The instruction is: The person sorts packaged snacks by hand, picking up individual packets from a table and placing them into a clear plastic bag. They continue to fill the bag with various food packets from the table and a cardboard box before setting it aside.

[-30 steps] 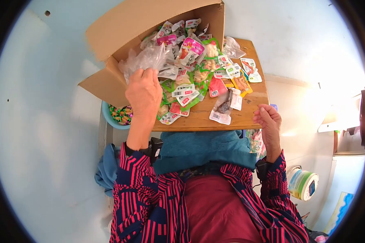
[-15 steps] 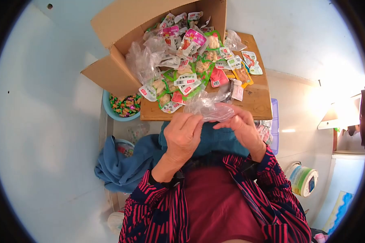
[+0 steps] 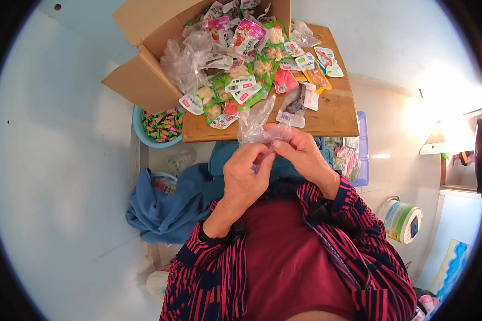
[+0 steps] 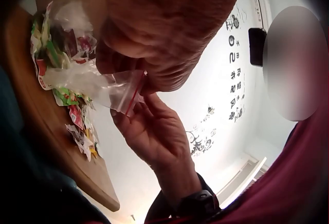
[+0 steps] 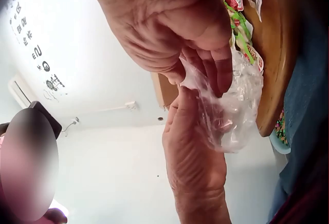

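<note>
A clear zip-lock bag [image 3: 255, 122] hangs between both hands at the table's near edge. In the left wrist view a red line runs along the mouth of the bag [image 4: 115, 88]. My left hand [image 3: 244, 175] pinches one side of that mouth between thumb and fingers. The right hand [image 3: 308, 161] grips the other side, thumbs close together. In the right wrist view the crumpled film [image 5: 234, 111] spreads below the fingers. Sealed snack packets [image 3: 242, 85] lie heaped just beyond the hands, and a packet with dark contents [image 3: 293, 107] lies nearest the right hand.
A cardboard box [image 3: 144, 75] lies on its side on the wooden table [image 3: 332, 120], packets and clear bags [image 3: 185, 67] spilling out. A blue basin [image 3: 140, 131] of wrapped sweets stands below left, a purple basket [image 3: 363, 152] below right. A white bucket [image 3: 399, 219] stands farther right.
The left hand has come from the box to the table's near edge with a clear bag. The right hand has moved left to meet it, and both now grip the bag's mouth.
</note>
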Demonstrator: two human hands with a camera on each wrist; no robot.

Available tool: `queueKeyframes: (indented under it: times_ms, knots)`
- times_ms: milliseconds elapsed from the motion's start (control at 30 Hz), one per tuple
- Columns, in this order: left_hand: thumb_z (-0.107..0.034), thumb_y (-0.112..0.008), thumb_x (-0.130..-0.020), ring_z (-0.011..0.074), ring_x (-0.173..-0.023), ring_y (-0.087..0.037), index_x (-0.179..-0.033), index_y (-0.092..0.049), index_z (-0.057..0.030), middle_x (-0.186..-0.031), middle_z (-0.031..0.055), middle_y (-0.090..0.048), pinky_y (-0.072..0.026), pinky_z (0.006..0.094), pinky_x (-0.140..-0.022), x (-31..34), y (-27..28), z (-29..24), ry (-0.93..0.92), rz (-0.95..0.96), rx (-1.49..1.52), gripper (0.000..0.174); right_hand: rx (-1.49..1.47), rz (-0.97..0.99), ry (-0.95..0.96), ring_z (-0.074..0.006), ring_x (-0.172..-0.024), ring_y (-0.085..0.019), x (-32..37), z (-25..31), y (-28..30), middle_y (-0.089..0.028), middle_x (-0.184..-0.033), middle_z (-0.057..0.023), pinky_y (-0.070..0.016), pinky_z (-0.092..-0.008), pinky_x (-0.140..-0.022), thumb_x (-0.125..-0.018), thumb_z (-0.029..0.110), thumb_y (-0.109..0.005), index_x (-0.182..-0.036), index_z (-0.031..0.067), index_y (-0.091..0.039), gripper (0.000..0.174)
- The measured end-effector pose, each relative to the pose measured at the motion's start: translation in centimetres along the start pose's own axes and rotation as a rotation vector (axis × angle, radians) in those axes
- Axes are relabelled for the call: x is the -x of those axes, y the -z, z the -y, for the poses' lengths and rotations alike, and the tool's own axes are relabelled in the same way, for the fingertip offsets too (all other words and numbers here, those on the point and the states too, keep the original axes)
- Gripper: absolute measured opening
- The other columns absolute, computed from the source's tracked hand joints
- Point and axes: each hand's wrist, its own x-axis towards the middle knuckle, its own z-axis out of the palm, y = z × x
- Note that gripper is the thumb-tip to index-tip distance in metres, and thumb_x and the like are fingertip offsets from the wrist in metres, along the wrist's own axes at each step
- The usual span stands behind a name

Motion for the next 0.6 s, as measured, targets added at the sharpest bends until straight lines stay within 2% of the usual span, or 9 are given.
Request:
queueKeyframes:
  times_ms: [67, 133, 167, 300, 367, 400, 467, 533, 600]
  knots:
    - [-0.008, -0.076, -0.082, 0.0210, -0.062, -0.061, -0.087, -0.063, -0.0037, -0.077, 0.0081, -0.062, -0.0464, 0.0333, -0.054, 0.1, 0.4, 0.3, 0.025, 0.010, 0.028, 0.014, 0.090, 0.064, 0.010, -0.0087, -0.097, -0.062, 0.1, 0.0, 0.4, -0.068, -0.107, -0.0039, -0.0522, -0.0263, -0.088, -0.101, 0.006, -0.056, -0.137, -0.0009, -0.054, 0.038]
    - [-0.008, -0.075, -0.087, 0.0098, -0.063, -0.059, -0.089, -0.066, -0.0021, -0.077, 0.0030, -0.066, -0.0453, 0.0246, -0.056, 0.4, 0.7, 0.9, 0.166, 0.088, 0.109, 0.011, 0.095, 0.071, 0.006, -0.0087, -0.095, -0.063, 0.0, -0.2, 0.8, -0.068, -0.107, -0.0039, -0.0530, -0.0262, -0.085, -0.100, 0.005, -0.056, -0.137, -0.0005, -0.054, 0.037]
    - [-0.008, -0.073, -0.089, 0.0074, -0.065, -0.058, -0.091, -0.066, -0.0015, -0.078, 0.0016, -0.067, -0.0468, 0.0231, -0.059, 0.5, 0.9, 0.9, 0.183, 0.087, 0.117, 0.010, 0.106, 0.086, 0.014, -0.0087, -0.093, -0.064, 0.0, -0.2, 0.9, -0.069, -0.106, -0.0040, -0.0538, -0.0260, -0.083, -0.100, 0.004, -0.055, -0.136, 0.0000, -0.055, 0.036]
    - [-0.006, -0.073, -0.088, 0.0074, -0.066, -0.058, -0.092, -0.067, -0.0008, -0.078, 0.0018, -0.067, -0.0473, 0.0230, -0.061, 0.9, 1.3, 0.9, 0.258, -0.012, 0.176, 0.009, 0.060, 0.017, -0.008, -0.0103, -0.089, -0.066, 0.2, -0.2, 0.6, -0.070, -0.102, -0.0062, -0.0552, -0.0271, -0.080, -0.096, 0.001, -0.057, -0.132, -0.0007, -0.056, 0.036]
    - [-0.003, -0.076, -0.084, 0.0129, -0.059, -0.056, -0.089, -0.066, -0.0028, -0.074, 0.0043, -0.062, -0.0443, 0.0274, -0.055, 0.3, 2.0, 0.6, 0.032, -0.267, -0.062, 0.011, 0.399, -0.053, 0.017, -0.0122, -0.086, -0.069, 0.4, -0.7, 1.3, -0.072, -0.096, -0.0078, -0.0558, -0.0291, -0.076, -0.090, -0.002, -0.057, -0.128, 0.0005, -0.058, 0.038]
    - [-0.002, -0.077, -0.082, 0.0157, -0.056, -0.054, -0.087, -0.066, -0.0038, -0.071, 0.0055, -0.060, -0.0428, 0.0296, -0.051, 0.1, 2.2, 0.3, -0.083, -0.394, -0.183, 0.013, 0.398, -0.052, 0.014, -0.0122, -0.086, -0.069, 0.5, -0.9, 1.3, -0.072, -0.096, -0.0078, -0.0558, -0.0291, -0.076, -0.090, -0.002, -0.057, -0.128, 0.0005, -0.058, 0.038]
    - [-0.004, -0.077, -0.081, 0.0203, -0.057, -0.055, -0.088, -0.064, -0.0061, -0.072, 0.0058, -0.058, -0.0435, 0.0337, -0.051, 0.7, 2.0, -0.4, -0.188, -0.276, -0.240, 0.015, 0.815, -0.150, 0.202, -0.0128, -0.085, -0.069, 0.7, -1.2, 1.1, -0.072, -0.092, -0.0083, -0.0556, -0.0310, -0.075, -0.085, -0.005, -0.058, -0.124, 0.0021, -0.060, 0.040]
    - [-0.007, -0.080, -0.077, 0.0231, -0.057, -0.057, -0.088, -0.064, -0.0055, -0.070, 0.0074, -0.057, -0.0442, 0.0344, -0.051, 1.0, 1.0, -0.5, -0.382, -0.064, -0.303, 0.020, 0.764, -0.155, 0.190, -0.0129, -0.085, -0.069, 0.7, -1.2, 0.4, -0.072, -0.092, -0.0078, -0.0551, -0.0310, -0.076, -0.085, -0.004, -0.061, -0.124, 0.0028, -0.061, 0.039]
    - [-0.008, -0.081, -0.076, 0.0256, -0.057, -0.057, -0.088, -0.063, -0.0058, -0.070, 0.0078, -0.057, -0.0444, 0.0362, -0.051, 1.7, -0.2, -0.8, -0.385, 0.004, -0.279, 0.022, 0.713, -0.167, 0.177, -0.0131, -0.085, -0.068, 0.5, -1.3, 0.0, -0.072, -0.093, -0.0073, -0.0545, -0.0310, -0.076, -0.086, -0.002, -0.063, -0.124, 0.0035, -0.061, 0.039]
